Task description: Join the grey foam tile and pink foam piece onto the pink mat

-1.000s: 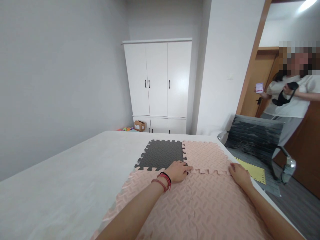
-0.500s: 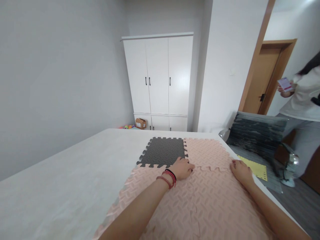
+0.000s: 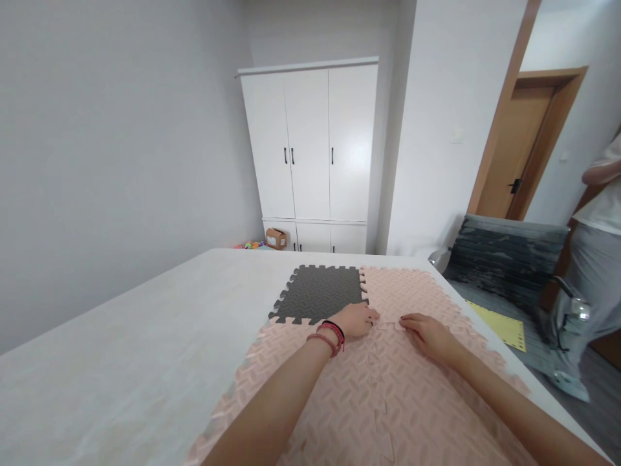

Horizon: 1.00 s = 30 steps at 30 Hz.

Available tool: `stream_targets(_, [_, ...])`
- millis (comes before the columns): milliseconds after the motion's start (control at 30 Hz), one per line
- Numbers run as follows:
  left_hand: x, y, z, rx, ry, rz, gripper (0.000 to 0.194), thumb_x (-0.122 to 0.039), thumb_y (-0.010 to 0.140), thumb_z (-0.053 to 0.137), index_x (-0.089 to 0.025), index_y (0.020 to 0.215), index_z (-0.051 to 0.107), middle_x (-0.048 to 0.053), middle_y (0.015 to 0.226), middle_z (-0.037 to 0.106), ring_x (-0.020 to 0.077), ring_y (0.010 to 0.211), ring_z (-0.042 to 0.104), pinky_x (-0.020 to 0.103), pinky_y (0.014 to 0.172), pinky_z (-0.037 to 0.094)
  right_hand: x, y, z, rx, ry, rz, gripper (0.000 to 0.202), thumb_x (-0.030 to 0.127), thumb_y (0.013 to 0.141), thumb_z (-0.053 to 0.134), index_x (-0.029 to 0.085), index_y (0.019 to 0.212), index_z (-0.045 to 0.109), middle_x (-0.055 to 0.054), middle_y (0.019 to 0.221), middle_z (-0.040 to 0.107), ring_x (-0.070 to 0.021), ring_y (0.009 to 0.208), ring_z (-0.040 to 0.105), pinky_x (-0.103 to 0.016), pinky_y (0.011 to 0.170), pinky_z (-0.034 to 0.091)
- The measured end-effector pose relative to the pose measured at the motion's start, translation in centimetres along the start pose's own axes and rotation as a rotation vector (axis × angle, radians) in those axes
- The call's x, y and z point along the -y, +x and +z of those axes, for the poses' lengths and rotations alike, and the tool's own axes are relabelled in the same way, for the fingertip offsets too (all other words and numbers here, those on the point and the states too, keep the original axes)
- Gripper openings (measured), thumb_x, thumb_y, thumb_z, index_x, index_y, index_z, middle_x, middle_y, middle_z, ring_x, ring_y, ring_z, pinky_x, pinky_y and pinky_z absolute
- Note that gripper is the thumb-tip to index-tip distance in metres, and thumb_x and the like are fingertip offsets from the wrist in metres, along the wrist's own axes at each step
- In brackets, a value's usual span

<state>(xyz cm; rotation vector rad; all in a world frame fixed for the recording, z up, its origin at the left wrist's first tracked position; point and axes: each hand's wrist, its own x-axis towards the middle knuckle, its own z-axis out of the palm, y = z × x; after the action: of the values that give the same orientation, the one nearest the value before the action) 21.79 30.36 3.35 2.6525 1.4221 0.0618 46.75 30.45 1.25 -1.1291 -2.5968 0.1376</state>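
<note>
Puzzle-edged foam mat tiles lie flat on a white table (image 3: 130, 336). At the far left of the group is a dark grey tile (image 3: 323, 291), joined along its right side to a pink tile (image 3: 407, 290). More pink tiles (image 3: 422, 408) stretch toward me, with a seam down the middle. Where the tiles meet, my left hand (image 3: 356, 320) presses down, fingers laid out on the mat. Red and black bands circle that wrist. Just right of it, my right hand (image 3: 429, 335) touches the cross seam with outstretched fingers. Neither hand grips anything.
Beyond the table's right edge stands a dark chair (image 3: 507, 252) with a yellow perforated piece (image 3: 504, 328) on its seat. A person (image 3: 596, 252) is behind it. A white wardrobe (image 3: 310, 149) and a cardboard box (image 3: 276, 239) are at the back.
My right hand has moved left along the cross seam, from the mat's right edge to near my left hand. My left hand stays about where it was. The person has shifted right.
</note>
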Motion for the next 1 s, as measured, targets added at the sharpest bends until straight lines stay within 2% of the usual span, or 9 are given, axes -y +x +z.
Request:
stream_targets(67, [0.3, 0.3, 0.1, -0.03, -0.005, -0.019, 0.035, -0.033, 0.09, 0.048, -0.021, 0.123, 0.05, 0.007, 0.122, 0.057, 0.0199, 0.106, 0.057, 0.043, 0.092, 0.047, 0.7, -0.1, 0.4, -0.006, -0.024, 0.015, 0.04, 0.024, 0.088, 0.033, 0.019, 0.109, 0.066, -0.009, 0.119, 0.064, -0.022, 0.108, 0.058, -0.036, 0.095, 0.043])
stream_targets(200, [1.1, 1.4, 0.1, -0.078, 0.007, -0.095, 0.03, -0.035, 0.088, 0.053, -0.017, 0.111, 0.056, 0.007, 0.117, 0.059, 0.0186, 0.099, 0.059, 0.042, 0.087, 0.051, 1.4, -0.4, 0.3, 0.028, -0.086, 0.03, 0.042, 0.022, 0.088, 0.03, 0.013, 0.11, 0.065, -0.014, 0.121, 0.062, -0.0255, 0.11, 0.058, -0.038, 0.094, 0.044])
stream_targets(367, [1.9, 3.2, 0.3, -0.097, 0.035, -0.2, 0.031, -0.035, 0.088, 0.053, -0.017, 0.113, 0.056, 0.007, 0.118, 0.059, 0.0188, 0.1, 0.059, 0.041, 0.085, 0.052, 1.9, -0.5, -0.2, 0.004, -0.005, 0.077, 0.042, 0.021, 0.087, 0.031, 0.014, 0.112, 0.063, -0.012, 0.117, 0.065, -0.0227, 0.107, 0.059, -0.034, 0.094, 0.044])
stream_targets(633, [0.6, 5.7, 1.5, -0.101, 0.146, -0.296, 0.03, -0.035, 0.087, 0.055, -0.015, 0.109, 0.058, 0.007, 0.113, 0.061, 0.0195, 0.101, 0.059, 0.042, 0.086, 0.051, 0.9, -0.8, 0.0, 0.0, 0.054, 0.129, 0.045, 0.015, 0.075, 0.041, 0.018, 0.115, 0.061, -0.007, 0.118, 0.064, -0.0197, 0.108, 0.057, -0.031, 0.095, 0.042])
stream_targets(800, [-0.1, 6.5, 1.0, -0.129, 0.206, -0.331, 0.029, -0.035, 0.087, 0.056, -0.015, 0.108, 0.058, 0.007, 0.116, 0.06, 0.0212, 0.107, 0.057, 0.045, 0.09, 0.049, 1.3, -0.5, -0.3, -0.004, 0.028, 0.115, 0.039, 0.016, 0.08, 0.038, 0.02, 0.109, 0.064, -0.007, 0.113, 0.065, -0.0187, 0.106, 0.057, -0.028, 0.091, 0.042])
stream_targets(900, [0.2, 6.7, 0.6, -0.149, 0.218, -0.352, 0.03, -0.035, 0.086, 0.056, -0.016, 0.11, 0.058, 0.008, 0.122, 0.057, 0.0229, 0.112, 0.054, 0.049, 0.095, 0.045, 1.8, -0.2, -0.6, 0.023, -0.003, 0.105, 0.034, 0.019, 0.083, 0.037, 0.019, 0.102, 0.065, -0.009, 0.108, 0.066, -0.0186, 0.102, 0.058, -0.028, 0.088, 0.042])
stream_targets(1000, [0.7, 6.6, 0.7, -0.155, 0.198, -0.357, 0.033, -0.035, 0.087, 0.055, -0.017, 0.114, 0.055, 0.008, 0.123, 0.056, 0.0224, 0.109, 0.055, 0.047, 0.092, 0.047, 2.0, 0.0, -0.7, 0.029, -0.021, 0.091, 0.032, 0.019, 0.083, 0.038, 0.019, 0.1, 0.065, -0.009, 0.105, 0.065, -0.0189, 0.1, 0.058, -0.028, 0.087, 0.041])
